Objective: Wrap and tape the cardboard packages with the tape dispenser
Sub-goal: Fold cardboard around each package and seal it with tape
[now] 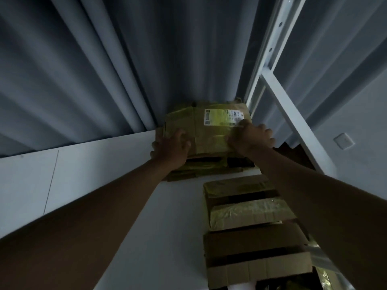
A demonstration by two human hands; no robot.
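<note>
A taped cardboard package (207,130) with a white shipping label (223,117) lies on top of a low stack of flattened cardboard at the far edge of the white table (94,164), against the curtain. My left hand (171,148) grips its left near edge, fingers curled over the top. On the package's right side, just below the label, my right hand (249,137) grips the package with bent fingers. A second stack of taped cardboard packages (249,222) lies nearer to me on the right. No tape dispenser is in view.
Grey curtains (125,59) hang right behind the table. A white metal frame (278,84) runs diagonally at the right, with a wall switch (343,140) beyond it. The scene is dim.
</note>
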